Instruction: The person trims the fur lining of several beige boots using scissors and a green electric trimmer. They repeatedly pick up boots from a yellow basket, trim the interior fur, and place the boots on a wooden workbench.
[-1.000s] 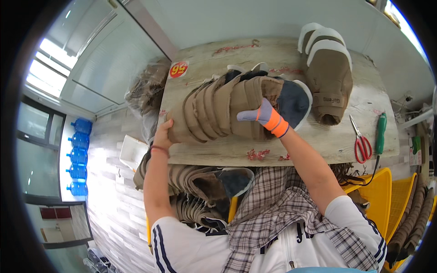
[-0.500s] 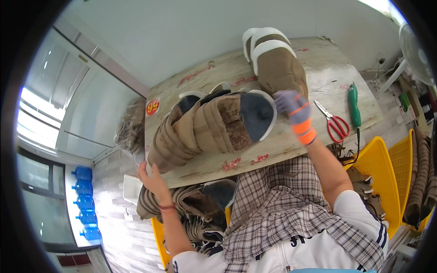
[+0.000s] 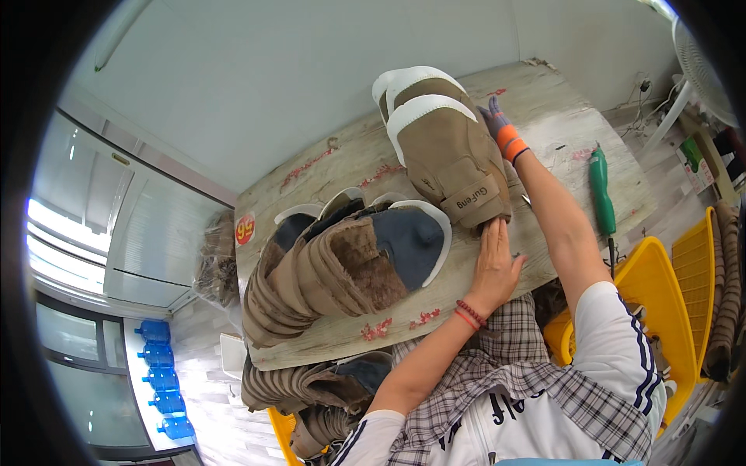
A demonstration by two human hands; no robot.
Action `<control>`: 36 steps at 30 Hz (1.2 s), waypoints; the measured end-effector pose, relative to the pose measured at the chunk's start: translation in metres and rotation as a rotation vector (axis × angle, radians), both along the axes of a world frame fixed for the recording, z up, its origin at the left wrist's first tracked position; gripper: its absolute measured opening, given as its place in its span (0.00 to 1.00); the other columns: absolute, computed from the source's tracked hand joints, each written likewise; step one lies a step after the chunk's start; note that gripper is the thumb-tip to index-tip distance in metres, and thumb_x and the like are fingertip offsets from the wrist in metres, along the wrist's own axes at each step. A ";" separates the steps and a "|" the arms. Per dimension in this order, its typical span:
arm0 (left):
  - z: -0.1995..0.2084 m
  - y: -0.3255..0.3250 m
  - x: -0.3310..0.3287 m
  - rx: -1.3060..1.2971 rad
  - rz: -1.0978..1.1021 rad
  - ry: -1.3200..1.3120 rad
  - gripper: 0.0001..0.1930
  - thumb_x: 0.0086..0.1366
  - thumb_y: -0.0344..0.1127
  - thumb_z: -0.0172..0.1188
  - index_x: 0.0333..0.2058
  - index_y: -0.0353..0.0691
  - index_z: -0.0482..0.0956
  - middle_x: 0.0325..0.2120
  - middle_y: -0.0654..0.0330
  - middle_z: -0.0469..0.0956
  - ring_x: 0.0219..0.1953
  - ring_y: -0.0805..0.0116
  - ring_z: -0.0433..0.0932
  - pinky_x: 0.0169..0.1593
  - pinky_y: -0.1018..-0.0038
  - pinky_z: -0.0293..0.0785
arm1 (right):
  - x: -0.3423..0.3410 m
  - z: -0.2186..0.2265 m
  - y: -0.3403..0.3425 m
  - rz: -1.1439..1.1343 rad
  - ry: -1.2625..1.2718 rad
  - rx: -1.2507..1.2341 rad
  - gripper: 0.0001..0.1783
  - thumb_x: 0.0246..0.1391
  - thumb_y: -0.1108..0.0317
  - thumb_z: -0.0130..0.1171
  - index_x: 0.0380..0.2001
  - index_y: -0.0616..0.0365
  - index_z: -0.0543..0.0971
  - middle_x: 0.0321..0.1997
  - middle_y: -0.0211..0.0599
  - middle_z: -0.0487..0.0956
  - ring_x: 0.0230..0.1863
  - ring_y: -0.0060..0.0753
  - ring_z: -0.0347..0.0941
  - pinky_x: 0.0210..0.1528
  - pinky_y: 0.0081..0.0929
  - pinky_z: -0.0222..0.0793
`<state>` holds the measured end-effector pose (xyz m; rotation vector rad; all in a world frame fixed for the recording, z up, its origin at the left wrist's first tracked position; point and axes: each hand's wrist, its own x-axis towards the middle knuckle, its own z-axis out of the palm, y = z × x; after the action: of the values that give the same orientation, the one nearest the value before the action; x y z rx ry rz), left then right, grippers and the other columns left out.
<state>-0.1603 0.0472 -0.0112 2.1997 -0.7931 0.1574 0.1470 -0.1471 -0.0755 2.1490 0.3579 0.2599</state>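
Observation:
A stack of brown shoes (image 3: pixel 447 159) with white soles lies at the middle of the table, toe ends away from me. My left hand (image 3: pixel 495 268) has its fingers stretched flat against the near end of this stack, beside a strap. In a grey and orange glove, my right hand (image 3: pixel 501 130) rests along the stack's right side near the white soles, fingers extended. To the left lies a second nested row of brown shoes (image 3: pixel 311 287), fleece lining and a dark blue insole showing at its front. My right forearm hides most of the scissors.
A green corded tool (image 3: pixel 600 190) lies on the table's right side. Yellow baskets (image 3: pixel 657 299) of shoes stand right of me, and more shoes (image 3: pixel 311 384) sit below the table's front edge. A bagged bundle (image 3: pixel 216 260) is beside the table's left end.
My left hand has left the left row and come to the near end of the middle stack. My right hand has slid farther along that stack, which has shifted slightly left in view.

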 end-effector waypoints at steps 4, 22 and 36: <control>-0.009 0.003 0.020 0.022 0.123 -0.012 0.37 0.53 0.37 0.64 0.55 0.21 0.57 0.54 0.38 0.59 0.56 0.42 0.60 0.58 0.60 0.58 | 0.005 0.015 0.021 0.027 0.094 0.134 0.35 0.53 0.40 0.38 0.61 0.43 0.62 0.69 0.25 0.56 0.71 0.38 0.41 0.60 0.76 0.20; 0.113 0.097 0.026 -1.062 -0.181 0.809 0.19 0.56 0.29 0.59 0.47 0.29 0.72 0.39 0.57 0.77 0.39 0.67 0.77 0.42 0.70 0.75 | -0.255 0.159 -0.019 0.366 0.807 2.469 0.31 0.40 0.68 0.67 0.50 0.65 0.71 0.46 0.36 0.77 0.46 0.26 0.72 0.50 0.28 0.67; 0.103 0.194 -0.008 0.239 0.338 -0.254 0.14 0.60 0.38 0.56 0.38 0.32 0.77 0.38 0.49 0.77 0.40 0.56 0.77 0.43 0.69 0.72 | -0.354 0.127 0.155 0.368 -0.107 2.465 0.20 0.40 0.72 0.68 0.39 0.64 0.76 0.39 0.39 0.80 0.39 0.32 0.76 0.41 0.28 0.70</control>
<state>-0.1683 0.2411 0.0918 2.5645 -0.5902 0.5440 -0.2068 0.0082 0.0513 4.3032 0.3212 1.7016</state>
